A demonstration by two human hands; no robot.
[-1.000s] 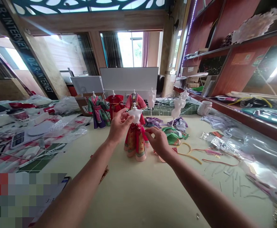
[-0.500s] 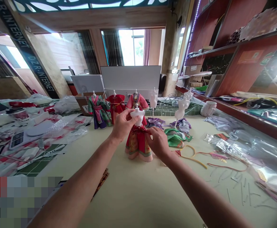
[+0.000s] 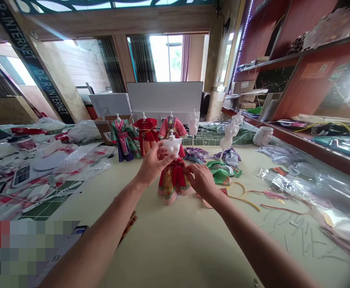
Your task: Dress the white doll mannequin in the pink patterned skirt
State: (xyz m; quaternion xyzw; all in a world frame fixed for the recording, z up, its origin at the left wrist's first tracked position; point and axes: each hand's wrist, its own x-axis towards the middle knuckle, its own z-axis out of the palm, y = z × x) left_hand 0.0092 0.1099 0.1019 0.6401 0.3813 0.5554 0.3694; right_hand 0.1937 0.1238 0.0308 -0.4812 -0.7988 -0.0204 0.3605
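The left hand grips a white doll body. The right hand curls by the red doll dress, maybe not gripping; a bump could tip the dress.

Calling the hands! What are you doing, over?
Left hand holding white doll torso. Right hand touching red doll dress. Green doll garment beside right hand.

Left hand holding mannequin, right hand at dress
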